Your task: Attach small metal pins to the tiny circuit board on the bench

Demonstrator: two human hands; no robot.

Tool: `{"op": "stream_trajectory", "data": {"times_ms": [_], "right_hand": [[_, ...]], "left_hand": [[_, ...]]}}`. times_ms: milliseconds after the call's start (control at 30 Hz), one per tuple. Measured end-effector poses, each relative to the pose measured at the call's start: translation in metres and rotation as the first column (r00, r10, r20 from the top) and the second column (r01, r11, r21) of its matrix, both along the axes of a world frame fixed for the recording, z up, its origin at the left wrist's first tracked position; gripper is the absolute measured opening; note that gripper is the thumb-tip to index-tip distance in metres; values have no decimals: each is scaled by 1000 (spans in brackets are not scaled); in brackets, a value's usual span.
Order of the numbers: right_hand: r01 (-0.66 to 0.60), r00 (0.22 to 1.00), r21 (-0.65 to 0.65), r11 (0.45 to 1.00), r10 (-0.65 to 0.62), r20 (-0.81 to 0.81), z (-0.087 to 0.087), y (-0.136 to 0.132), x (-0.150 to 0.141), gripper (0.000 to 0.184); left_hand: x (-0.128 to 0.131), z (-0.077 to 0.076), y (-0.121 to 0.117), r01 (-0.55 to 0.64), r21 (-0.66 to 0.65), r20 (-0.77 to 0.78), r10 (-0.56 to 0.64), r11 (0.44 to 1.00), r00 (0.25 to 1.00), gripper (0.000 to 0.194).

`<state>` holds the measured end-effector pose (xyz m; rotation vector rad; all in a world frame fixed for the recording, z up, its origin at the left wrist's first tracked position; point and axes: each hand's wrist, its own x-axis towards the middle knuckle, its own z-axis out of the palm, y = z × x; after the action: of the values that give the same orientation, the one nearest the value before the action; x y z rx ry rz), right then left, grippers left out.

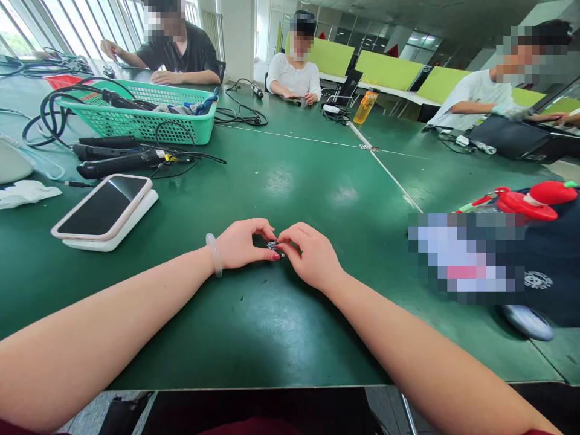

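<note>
In the middle of the green table (290,338), my two hands meet around a small dark piece with silvery, bluish patches (272,246); it is too small to name, and fingers cover part of it. My left hand (242,244), with a pale translucent bangle (214,255) at its wrist, pinches the piece between thumb and fingers. The thumb and fingertips of my right hand (312,254) close on its right side.
On the left lie a phone (104,206) on a white case, dark handheld tools with cables (120,163), and a green basket (149,124). At right are a dark bag (553,254), a mouse (528,321) and a red ornament (528,204). Three people sit beyond, near an orange bottle (365,107).
</note>
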<state>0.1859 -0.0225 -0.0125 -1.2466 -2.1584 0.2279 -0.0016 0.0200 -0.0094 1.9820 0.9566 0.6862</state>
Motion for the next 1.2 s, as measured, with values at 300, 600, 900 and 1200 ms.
{"op": "stream_trajectory", "data": {"times_ms": [300, 600, 900, 1200], "right_hand": [[28, 998, -94, 995, -34, -61, 2, -1, 2, 10], [-17, 990, -107, 994, 31, 137, -7, 7, -7, 16], [2, 995, -86, 996, 6, 99, -2, 8, -7, 12], [43, 997, 73, 996, -48, 64, 0, 4, 6, 12]], "left_hand": [[1, 0, 2, -110, 19, -25, 111, 994, 994, 33], [1, -2, 11, -217, -112, 52, 224, 970, 973, 35], [0, -4, 13, -213, -111, 65, 221, 971, 973, 36], [2, -2, 8, -159, -41, -20, 158, 987, 987, 39]]}}
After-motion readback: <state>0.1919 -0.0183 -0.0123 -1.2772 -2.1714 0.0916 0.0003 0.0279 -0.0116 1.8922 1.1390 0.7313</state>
